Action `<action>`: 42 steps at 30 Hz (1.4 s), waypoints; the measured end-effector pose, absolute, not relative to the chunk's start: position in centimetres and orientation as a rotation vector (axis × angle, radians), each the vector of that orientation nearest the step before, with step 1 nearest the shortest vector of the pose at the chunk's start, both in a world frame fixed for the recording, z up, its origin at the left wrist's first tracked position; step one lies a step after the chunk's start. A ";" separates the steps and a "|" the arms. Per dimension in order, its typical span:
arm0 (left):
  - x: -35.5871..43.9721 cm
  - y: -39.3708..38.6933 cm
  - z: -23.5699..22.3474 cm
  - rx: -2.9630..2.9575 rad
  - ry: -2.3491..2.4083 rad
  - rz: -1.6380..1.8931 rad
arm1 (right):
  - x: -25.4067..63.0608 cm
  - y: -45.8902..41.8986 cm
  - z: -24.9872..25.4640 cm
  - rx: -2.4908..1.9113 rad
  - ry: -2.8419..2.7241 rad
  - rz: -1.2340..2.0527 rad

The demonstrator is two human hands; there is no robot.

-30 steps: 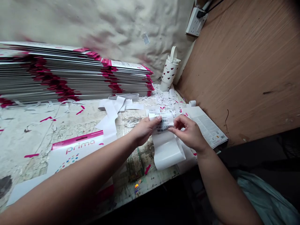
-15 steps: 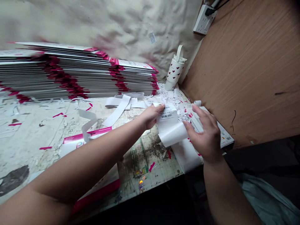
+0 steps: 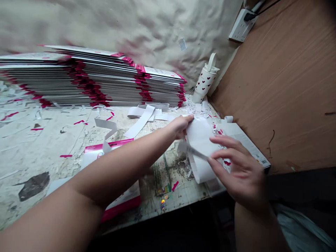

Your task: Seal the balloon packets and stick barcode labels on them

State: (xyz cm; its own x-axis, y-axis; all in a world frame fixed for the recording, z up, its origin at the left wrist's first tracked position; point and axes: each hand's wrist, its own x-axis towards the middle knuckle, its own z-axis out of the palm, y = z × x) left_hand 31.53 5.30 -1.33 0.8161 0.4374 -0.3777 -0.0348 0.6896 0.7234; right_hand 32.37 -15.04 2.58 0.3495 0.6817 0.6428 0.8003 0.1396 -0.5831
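Holding white strip (image 3: 201, 134), left hand (image 3: 182, 126) sits inside table edge (image 3: 183, 200).

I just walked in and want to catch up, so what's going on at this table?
A person is working bare-handed at a scrap-littered table. The left hand holds a wide white strip that curls down toward the near edge. The right hand pinches a thin piece, too blurred to identify. A pink-and-white package lies partly hidden by the left forearm, and stacks of flat packages stand along the back, beside a heart-patterned tumbler.
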 end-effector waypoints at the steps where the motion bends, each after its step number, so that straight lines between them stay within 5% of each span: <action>1: 31.7 6.5 -0.9 0.796 0.607 0.249 | 31.5 -15.5 2.7 -1.484 -1.320 0.034; 4: 30.1 10.4 1.6 1.124 0.736 0.187 | 29.1 -15.5 1.4 -1.354 -1.261 0.375; 12: 9.9 13.0 9.4 2.082 0.876 0.662 | 23.2 -6.8 -2.2 -1.631 -1.644 0.453; 19: -6.7 8.9 1.7 2.185 1.531 0.246 | 22.4 -3.4 -2.2 -1.904 -1.738 0.646; 23: -6.5 8.2 -2.8 2.221 1.430 0.079 | 22.4 -3.2 -3.0 -1.835 -1.602 0.664; 27: -4.1 12.7 -2.4 2.080 1.321 -0.112 | 22.2 -2.5 -3.6 -1.796 -1.502 0.623; 32: -5.0 17.3 0.3 2.428 1.790 0.250 | 23.8 -3.7 -3.8 -1.815 -1.568 0.683; 37: -6.0 12.0 -1.1 2.482 1.280 -0.207 | 23.5 -5.3 -4.0 -1.955 -1.673 0.515; 42: -5.6 8.8 -2.5 2.432 1.287 -0.360 | 21.3 -4.7 -5.1 -2.049 -1.640 0.341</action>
